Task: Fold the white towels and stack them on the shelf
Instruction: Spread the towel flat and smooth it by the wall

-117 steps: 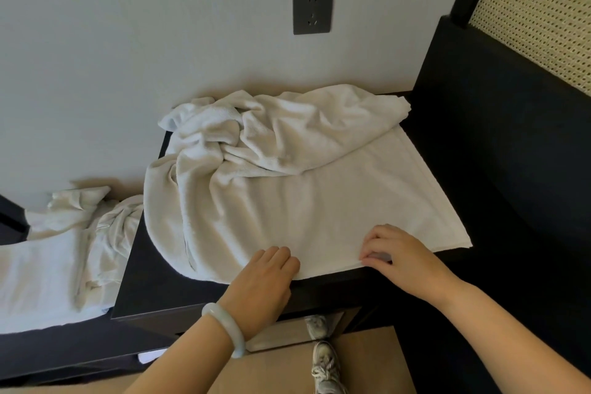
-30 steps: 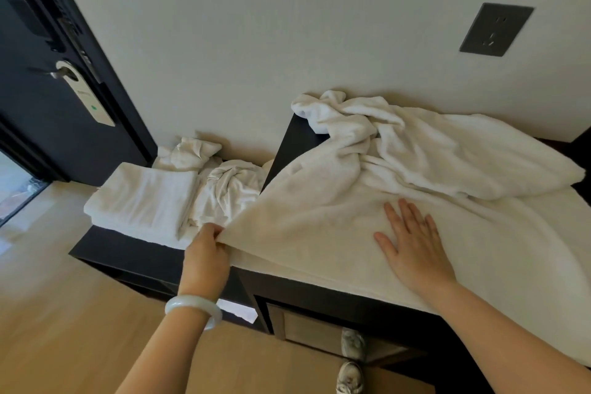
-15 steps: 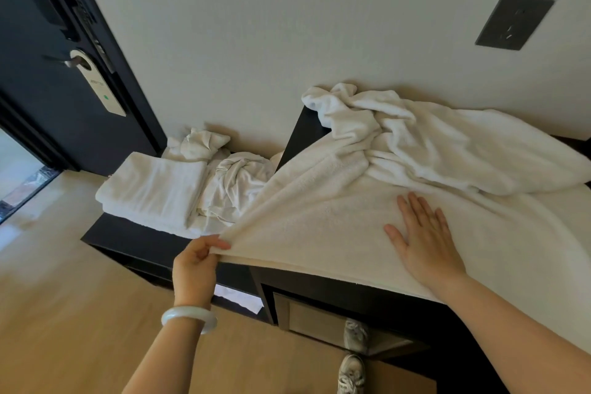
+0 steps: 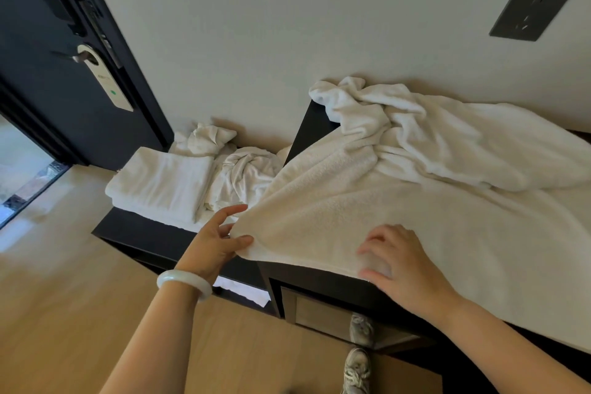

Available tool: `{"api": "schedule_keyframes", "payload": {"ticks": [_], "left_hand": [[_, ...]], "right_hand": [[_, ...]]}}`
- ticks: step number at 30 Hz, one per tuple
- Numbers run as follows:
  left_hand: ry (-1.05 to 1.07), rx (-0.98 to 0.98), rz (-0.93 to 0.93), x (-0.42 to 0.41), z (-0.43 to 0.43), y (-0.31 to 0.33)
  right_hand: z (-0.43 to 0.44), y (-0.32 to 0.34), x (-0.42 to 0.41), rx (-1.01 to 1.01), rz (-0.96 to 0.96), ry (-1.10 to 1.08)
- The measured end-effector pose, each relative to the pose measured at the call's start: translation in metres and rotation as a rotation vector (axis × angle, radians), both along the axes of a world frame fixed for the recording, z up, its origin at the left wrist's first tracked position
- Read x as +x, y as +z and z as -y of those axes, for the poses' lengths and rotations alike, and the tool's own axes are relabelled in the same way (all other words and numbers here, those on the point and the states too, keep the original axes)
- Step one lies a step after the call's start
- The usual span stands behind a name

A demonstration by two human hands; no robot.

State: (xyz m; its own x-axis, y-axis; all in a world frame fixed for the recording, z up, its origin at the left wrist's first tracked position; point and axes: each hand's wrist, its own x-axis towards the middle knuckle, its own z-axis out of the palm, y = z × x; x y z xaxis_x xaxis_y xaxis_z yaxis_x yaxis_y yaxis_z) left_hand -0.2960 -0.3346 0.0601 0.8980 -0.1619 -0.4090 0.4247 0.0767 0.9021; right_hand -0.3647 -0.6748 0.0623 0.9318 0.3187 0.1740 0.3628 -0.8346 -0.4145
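Lying spread over the top of the dark cabinet (image 4: 319, 278), the large towel (image 4: 367, 211) covered nearly all of it, and its near hem hung a little over the cabinet's near edge. The left hand (image 4: 214, 243) held the towel's left corner just off the near left corner of the cabinet. The thumb was on top of the cloth, the fingers were under or behind it, and the corner was lifted a little from the surface. A pale bracelet (image 4: 185, 283) sat on that wrist.

The right hand (image 4: 399, 269) was on the same hem, to the right of the left hand, at the near edge of the cabinet. Its fingers were bent on the cloth and its thumb was at the hem, but the hand was blurred, so I cannot tell whether it pinched the towel or only pressed it.

A bunched towel (image 4: 447, 137) lay at the far edge of the cabinet, partly on the large towel. On the lower bench (image 4: 134, 233) to the left, a folded towel (image 4: 160, 189) lay near the left end. Crumpled towels (image 4: 243, 179) lay beside it, against the cabinet's side.
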Motion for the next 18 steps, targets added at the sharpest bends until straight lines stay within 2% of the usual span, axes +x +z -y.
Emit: {"api": "schedule_keyframes", "payload": {"ticks": [2,5,10,14,18], "left_hand": [[-0.002,0.024,0.009,-0.004,0.001,0.000],[0.016,0.058,0.039,-0.009,0.000,-0.001],[0.071,0.088,0.089,-0.011,-0.001,-0.002],[0.164,0.134,0.131,-0.008,-0.006,-0.003],[0.146,0.197,0.178,-0.013,-0.011,-0.009]], "right_hand": [[-0.012,0.000,-0.007,-0.085,0.025,0.059],[-0.016,0.004,-0.007,-0.082,-0.012,0.022],[-0.013,0.012,-0.001,0.093,-0.163,-0.059],[-0.012,0.021,-0.001,0.359,-0.272,-0.120],[-0.015,0.017,-0.010,0.355,-0.400,-0.054]]}}
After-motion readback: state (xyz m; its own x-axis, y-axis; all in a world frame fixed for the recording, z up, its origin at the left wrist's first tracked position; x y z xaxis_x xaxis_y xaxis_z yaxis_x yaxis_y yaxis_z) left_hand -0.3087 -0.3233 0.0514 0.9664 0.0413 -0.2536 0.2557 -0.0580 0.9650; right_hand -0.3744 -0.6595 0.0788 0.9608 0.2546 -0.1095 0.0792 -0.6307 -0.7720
